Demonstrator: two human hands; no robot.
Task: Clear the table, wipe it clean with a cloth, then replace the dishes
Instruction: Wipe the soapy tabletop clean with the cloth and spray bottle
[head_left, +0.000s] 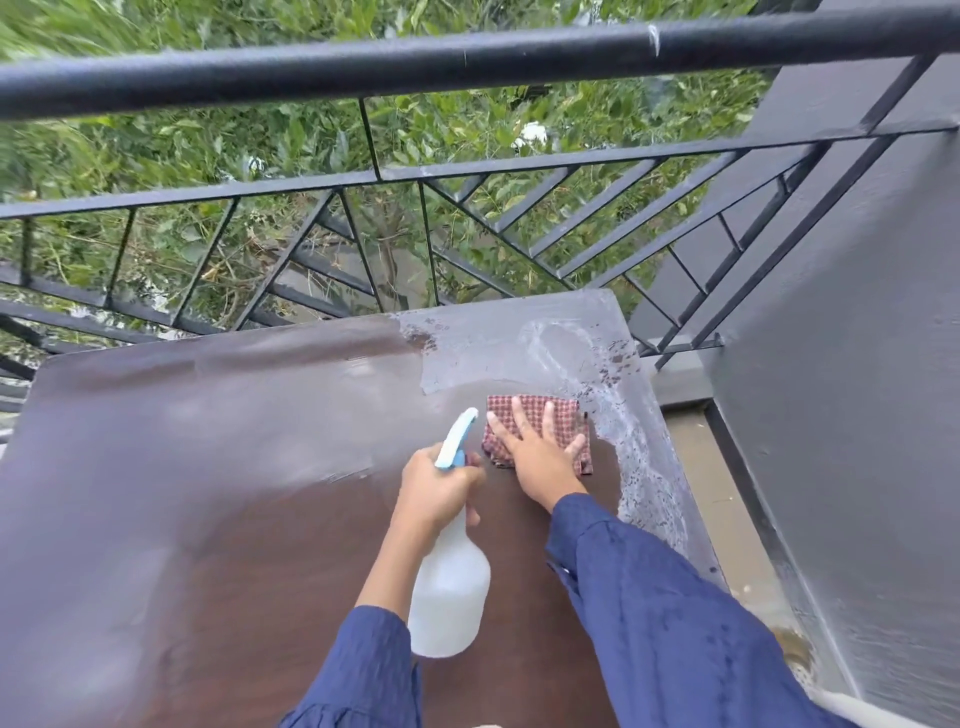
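Observation:
A dark brown table (208, 493) fills the lower view, with no dishes on it. A folded red-and-white checked cloth (550, 418) lies on the table's far right part. My right hand (537, 457) presses flat on the cloth with fingers spread. My left hand (436, 491) grips the neck of a white spray bottle (449, 592), whose blue-and-white nozzle points toward the cloth. Wet, foamy streaks (613, 400) cover the table's far right corner and right edge.
A black metal railing (415, 176) runs just behind the table, with green foliage beyond it. A grey wall (857, 364) stands on the right. A narrow strip of floor (727, 499) lies between the table's right edge and the wall.

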